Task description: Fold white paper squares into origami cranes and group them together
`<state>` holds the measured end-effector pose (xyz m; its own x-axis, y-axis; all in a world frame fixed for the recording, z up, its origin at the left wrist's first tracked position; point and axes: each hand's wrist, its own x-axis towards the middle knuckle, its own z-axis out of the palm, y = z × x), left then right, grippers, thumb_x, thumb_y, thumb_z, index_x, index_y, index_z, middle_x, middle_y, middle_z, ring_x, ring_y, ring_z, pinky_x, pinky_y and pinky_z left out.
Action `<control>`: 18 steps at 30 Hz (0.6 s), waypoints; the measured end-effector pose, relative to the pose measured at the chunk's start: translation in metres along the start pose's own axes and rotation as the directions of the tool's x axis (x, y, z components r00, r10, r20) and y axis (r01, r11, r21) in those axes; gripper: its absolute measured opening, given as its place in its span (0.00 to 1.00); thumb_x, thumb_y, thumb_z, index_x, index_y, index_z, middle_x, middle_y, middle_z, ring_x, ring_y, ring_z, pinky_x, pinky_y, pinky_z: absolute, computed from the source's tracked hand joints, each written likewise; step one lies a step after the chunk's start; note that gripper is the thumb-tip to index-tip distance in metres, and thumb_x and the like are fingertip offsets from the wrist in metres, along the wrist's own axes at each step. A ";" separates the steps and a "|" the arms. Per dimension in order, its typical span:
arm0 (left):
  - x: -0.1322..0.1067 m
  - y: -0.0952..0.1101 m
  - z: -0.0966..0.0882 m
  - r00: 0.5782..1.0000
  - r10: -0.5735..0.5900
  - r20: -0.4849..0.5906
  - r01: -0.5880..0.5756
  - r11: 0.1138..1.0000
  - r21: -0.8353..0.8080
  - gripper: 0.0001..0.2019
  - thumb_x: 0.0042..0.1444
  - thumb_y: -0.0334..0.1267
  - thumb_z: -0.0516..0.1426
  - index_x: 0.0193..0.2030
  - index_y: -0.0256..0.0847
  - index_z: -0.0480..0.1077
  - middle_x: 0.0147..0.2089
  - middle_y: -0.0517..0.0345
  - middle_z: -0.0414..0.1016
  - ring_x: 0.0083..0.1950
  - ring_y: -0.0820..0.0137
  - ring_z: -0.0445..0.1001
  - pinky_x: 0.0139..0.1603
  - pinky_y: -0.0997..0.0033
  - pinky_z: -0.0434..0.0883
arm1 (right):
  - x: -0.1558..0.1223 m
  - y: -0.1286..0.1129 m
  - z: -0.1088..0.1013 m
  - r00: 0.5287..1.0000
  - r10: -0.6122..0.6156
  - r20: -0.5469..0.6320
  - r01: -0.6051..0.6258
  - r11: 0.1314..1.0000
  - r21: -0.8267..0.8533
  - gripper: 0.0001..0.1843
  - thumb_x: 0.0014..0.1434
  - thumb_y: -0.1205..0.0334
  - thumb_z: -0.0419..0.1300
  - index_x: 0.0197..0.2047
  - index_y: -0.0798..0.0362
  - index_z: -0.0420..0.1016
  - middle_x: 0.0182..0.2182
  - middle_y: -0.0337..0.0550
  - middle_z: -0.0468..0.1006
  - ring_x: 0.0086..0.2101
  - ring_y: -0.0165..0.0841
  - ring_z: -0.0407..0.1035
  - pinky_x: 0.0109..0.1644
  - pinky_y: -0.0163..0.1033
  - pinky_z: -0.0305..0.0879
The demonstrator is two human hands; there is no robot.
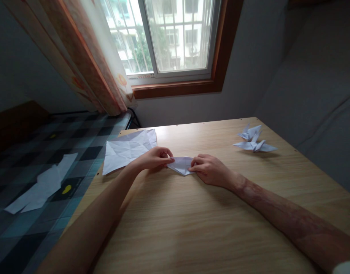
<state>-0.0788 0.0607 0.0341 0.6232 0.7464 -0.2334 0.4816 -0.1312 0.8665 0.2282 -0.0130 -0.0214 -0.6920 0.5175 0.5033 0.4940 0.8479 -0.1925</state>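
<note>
A small piece of folded white paper (pixel 181 165) is held just over the middle of the table, its lower edge coming to a point. My left hand (pixel 155 156) pinches its left corner between thumb and fingers. At the opposite corner my right hand (pixel 210 168) grips it the same way, the fingers curled. Both corners are partly hidden by the fingertips. Behind my left hand lies a creased, unfolded white sheet (pixel 126 150). Farther right on the table rest two folded white paper cranes, one nearer (pixel 256 146) and one just behind it (pixel 249 133).
The light wooden table (pixel 175 228) ends at a far edge below the window (pixel 180 34). To the left is a bed with a checked cover (pixel 86 133), where white paper pieces (pixel 46 186) lie. A patterned curtain (pixel 86 57) hangs at the upper left.
</note>
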 end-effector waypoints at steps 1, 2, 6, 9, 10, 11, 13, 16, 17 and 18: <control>0.000 0.000 0.000 1.000 0.010 0.003 -0.010 1.000 -0.003 0.26 0.56 0.60 0.71 0.45 0.36 0.79 0.27 0.60 0.77 0.26 0.75 0.68 0.26 0.76 0.58 | 0.000 0.000 0.000 1.000 0.001 -0.001 -0.001 1.000 -0.001 0.15 0.69 0.72 0.62 0.50 0.47 0.88 0.46 0.46 0.85 0.42 0.40 0.75 0.50 0.45 0.73; 0.000 0.000 -0.001 1.000 0.018 0.006 -0.018 1.000 -0.006 0.26 0.56 0.60 0.71 0.45 0.36 0.79 0.27 0.60 0.77 0.26 0.75 0.68 0.26 0.76 0.58 | 0.000 0.001 -0.001 1.000 0.002 -0.003 -0.002 1.000 -0.003 0.15 0.69 0.72 0.62 0.49 0.47 0.88 0.46 0.45 0.85 0.42 0.39 0.75 0.50 0.45 0.73; 0.000 0.000 -0.002 0.999 0.032 0.026 -0.031 0.999 -0.012 0.26 0.56 0.60 0.71 0.46 0.37 0.79 0.27 0.60 0.77 0.26 0.75 0.68 0.26 0.76 0.59 | 0.001 0.002 -0.002 1.000 -0.004 -0.014 0.004 1.000 -0.003 0.15 0.68 0.72 0.63 0.48 0.46 0.89 0.45 0.44 0.85 0.41 0.39 0.74 0.48 0.44 0.72; -0.002 -0.001 -0.003 1.000 0.016 0.024 -0.017 1.000 0.017 0.26 0.56 0.61 0.71 0.45 0.37 0.80 0.27 0.60 0.76 0.26 0.74 0.67 0.26 0.76 0.58 | 0.001 0.003 -0.001 1.000 -0.009 -0.017 0.009 1.000 -0.001 0.15 0.68 0.73 0.63 0.48 0.46 0.88 0.45 0.44 0.85 0.40 0.39 0.73 0.48 0.44 0.72; -0.002 0.000 -0.003 1.000 0.012 0.015 -0.013 0.999 0.043 0.26 0.56 0.61 0.71 0.45 0.38 0.79 0.27 0.60 0.76 0.27 0.73 0.68 0.26 0.76 0.59 | 0.001 0.003 -0.001 1.000 -0.010 -0.019 0.009 1.000 -0.002 0.16 0.67 0.73 0.63 0.48 0.46 0.88 0.45 0.44 0.85 0.40 0.39 0.73 0.48 0.44 0.72; -0.003 0.000 -0.004 1.000 0.014 0.002 -0.014 0.997 0.075 0.25 0.55 0.60 0.71 0.44 0.38 0.79 0.28 0.60 0.76 0.27 0.73 0.69 0.26 0.75 0.60 | 0.001 0.003 0.000 1.000 -0.011 -0.020 0.011 1.000 -0.006 0.16 0.66 0.74 0.63 0.48 0.46 0.88 0.45 0.44 0.84 0.40 0.39 0.73 0.48 0.44 0.73; -0.004 0.001 -0.004 0.999 0.044 -0.024 -0.040 0.988 0.146 0.23 0.54 0.57 0.72 0.42 0.39 0.79 0.31 0.59 0.77 0.31 0.71 0.72 0.29 0.75 0.65 | 0.000 0.004 0.001 0.999 -0.016 -0.038 0.015 1.000 -0.021 0.16 0.65 0.74 0.64 0.48 0.46 0.88 0.45 0.45 0.84 0.41 0.39 0.73 0.48 0.44 0.74; -0.004 0.002 -0.003 0.993 0.109 -0.037 -0.098 0.968 0.230 0.18 0.55 0.53 0.70 0.40 0.40 0.78 0.35 0.57 0.78 0.36 0.69 0.75 0.34 0.73 0.70 | -0.001 0.003 0.000 0.996 -0.030 -0.087 0.025 0.998 -0.051 0.16 0.61 0.75 0.66 0.46 0.46 0.87 0.54 0.47 0.83 0.49 0.43 0.74 0.57 0.50 0.75; -0.004 0.003 -0.003 0.991 0.125 -0.036 -0.112 0.960 0.257 0.17 0.56 0.52 0.69 0.40 0.40 0.78 0.36 0.57 0.78 0.37 0.69 0.75 0.35 0.73 0.70 | -0.001 0.002 -0.001 0.995 -0.031 -0.098 0.026 0.998 -0.049 0.16 0.60 0.76 0.66 0.45 0.47 0.86 0.59 0.48 0.81 0.54 0.45 0.73 0.61 0.53 0.75; -0.005 0.003 -0.002 0.990 0.137 -0.035 -0.121 0.950 0.287 0.16 0.57 0.51 0.68 0.40 0.40 0.78 0.36 0.57 0.78 0.37 0.69 0.74 0.36 0.73 0.70 | -0.001 0.001 -0.002 0.994 -0.025 -0.105 0.021 0.999 -0.038 0.16 0.60 0.77 0.65 0.44 0.47 0.85 0.64 0.48 0.78 0.58 0.46 0.72 0.64 0.55 0.74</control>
<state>-0.0814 0.0581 0.0387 0.6616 0.7436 -0.0969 0.5590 -0.4028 0.7247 0.2304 -0.0132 -0.0208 -0.6448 0.4815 0.5936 0.4990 0.8535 -0.1502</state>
